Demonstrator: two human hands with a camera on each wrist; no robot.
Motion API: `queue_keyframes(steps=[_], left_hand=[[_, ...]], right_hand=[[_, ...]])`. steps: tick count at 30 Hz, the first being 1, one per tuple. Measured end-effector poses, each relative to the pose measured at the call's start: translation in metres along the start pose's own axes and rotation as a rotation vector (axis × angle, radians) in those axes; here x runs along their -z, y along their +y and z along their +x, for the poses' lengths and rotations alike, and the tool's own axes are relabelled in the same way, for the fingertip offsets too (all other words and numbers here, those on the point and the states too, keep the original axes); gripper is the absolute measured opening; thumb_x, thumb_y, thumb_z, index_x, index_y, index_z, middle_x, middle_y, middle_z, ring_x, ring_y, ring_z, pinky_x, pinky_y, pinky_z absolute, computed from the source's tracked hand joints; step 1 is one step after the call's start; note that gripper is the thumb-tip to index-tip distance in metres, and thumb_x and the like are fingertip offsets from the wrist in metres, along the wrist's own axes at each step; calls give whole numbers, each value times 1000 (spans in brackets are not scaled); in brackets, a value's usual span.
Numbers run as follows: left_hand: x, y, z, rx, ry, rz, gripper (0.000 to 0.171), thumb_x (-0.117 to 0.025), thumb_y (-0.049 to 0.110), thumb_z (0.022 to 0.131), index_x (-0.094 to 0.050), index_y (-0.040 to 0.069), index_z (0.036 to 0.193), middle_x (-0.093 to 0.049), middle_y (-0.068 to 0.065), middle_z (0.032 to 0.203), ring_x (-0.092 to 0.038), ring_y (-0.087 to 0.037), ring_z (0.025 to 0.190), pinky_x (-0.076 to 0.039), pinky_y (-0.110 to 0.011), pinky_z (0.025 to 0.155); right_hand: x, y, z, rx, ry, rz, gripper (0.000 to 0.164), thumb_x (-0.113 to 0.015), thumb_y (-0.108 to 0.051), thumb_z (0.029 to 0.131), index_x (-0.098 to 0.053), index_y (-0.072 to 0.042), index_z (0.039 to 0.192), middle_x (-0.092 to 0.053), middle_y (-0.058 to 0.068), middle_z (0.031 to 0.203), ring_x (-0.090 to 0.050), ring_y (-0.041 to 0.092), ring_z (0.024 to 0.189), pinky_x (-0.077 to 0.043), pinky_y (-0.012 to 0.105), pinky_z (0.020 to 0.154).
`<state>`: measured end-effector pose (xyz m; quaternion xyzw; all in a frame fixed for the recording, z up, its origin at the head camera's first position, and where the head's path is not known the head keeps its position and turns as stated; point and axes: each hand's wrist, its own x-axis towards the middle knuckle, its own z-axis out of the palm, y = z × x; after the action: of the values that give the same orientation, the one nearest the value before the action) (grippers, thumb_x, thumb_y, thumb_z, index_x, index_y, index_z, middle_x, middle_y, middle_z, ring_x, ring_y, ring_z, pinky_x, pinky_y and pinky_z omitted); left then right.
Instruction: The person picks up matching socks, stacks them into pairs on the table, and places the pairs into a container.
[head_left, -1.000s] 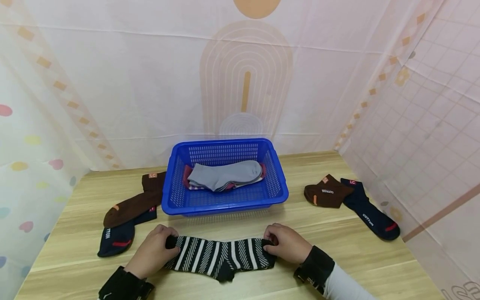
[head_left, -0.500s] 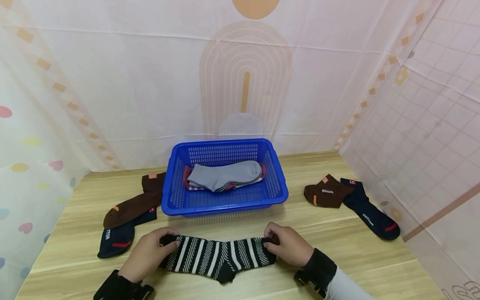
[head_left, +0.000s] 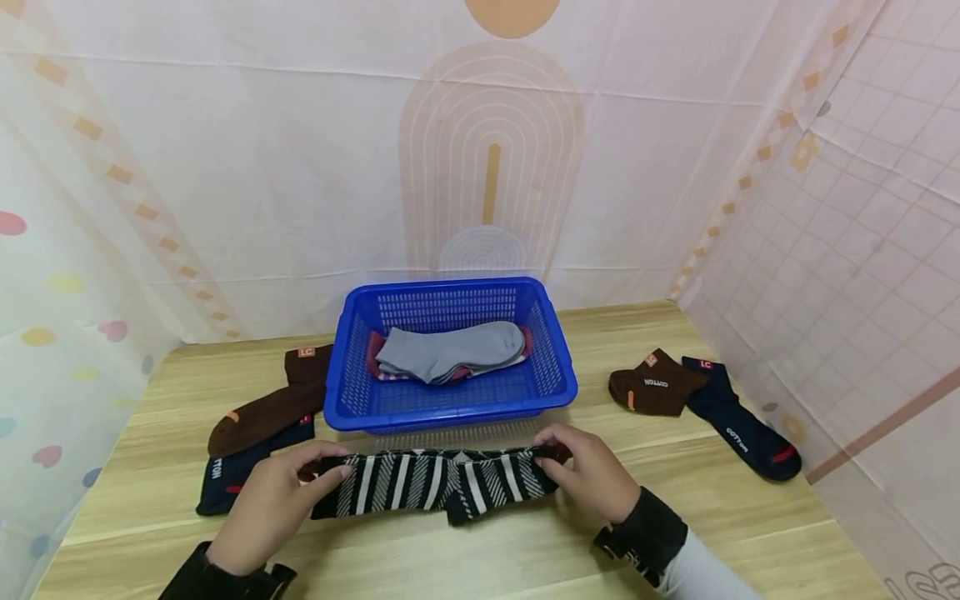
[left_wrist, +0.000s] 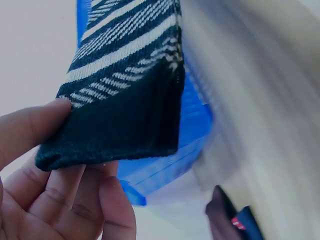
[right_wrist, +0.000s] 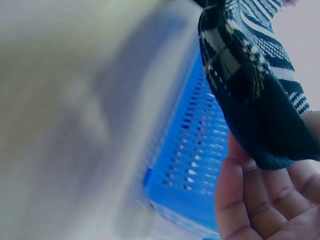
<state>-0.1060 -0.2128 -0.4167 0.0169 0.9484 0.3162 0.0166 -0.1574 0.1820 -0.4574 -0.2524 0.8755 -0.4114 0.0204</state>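
Pinching: we see the left hand and the right hand each gripping one dark end of the striped sock between thumb and fingers.
Striped sock: we find it drawn out between both hands, just on the near side of the blue basket, its heel pointing away from the basket.
Basket load: we see gray fabric over red fabric inside the basket.
Left socks: we see a brown one over a navy one, left of the basket.
Right socks: we see a folded brown one touching a navy one, right of the basket.
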Motion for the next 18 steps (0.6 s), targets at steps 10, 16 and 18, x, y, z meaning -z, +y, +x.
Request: queue_keyframes(steps=[10,16,18], left_hand=[[30,21,6,-184,120,24,31,-53,30,106,-66,19,131,-69,-10,126,-65,-32,113,-57,-48,78],[46,40,25,-234,182,-14,34,-45,29,109,-61,13,134,-64,-13,130,-61,-33,119,-51,-57,90],[50,45,34,-233,189,-44,35,-43,30,110,-60,12,135,-62,-15,132,-59,-33,122,-50,-56,92]], right_hand=[[29,-14,18,30,125,73,19,-64,-7,98,-65,-14,115,-71,2,105,-66,10,93,-56,27,79],[46,-26,42,-9,197,102,21,-61,-12,101,-65,-13,122,-68,6,103,-59,15,82,-50,26,69],[51,-28,53,-13,215,104,22,-61,-14,101,-65,-13,123,-67,6,104,-60,16,86,-50,28,73]])
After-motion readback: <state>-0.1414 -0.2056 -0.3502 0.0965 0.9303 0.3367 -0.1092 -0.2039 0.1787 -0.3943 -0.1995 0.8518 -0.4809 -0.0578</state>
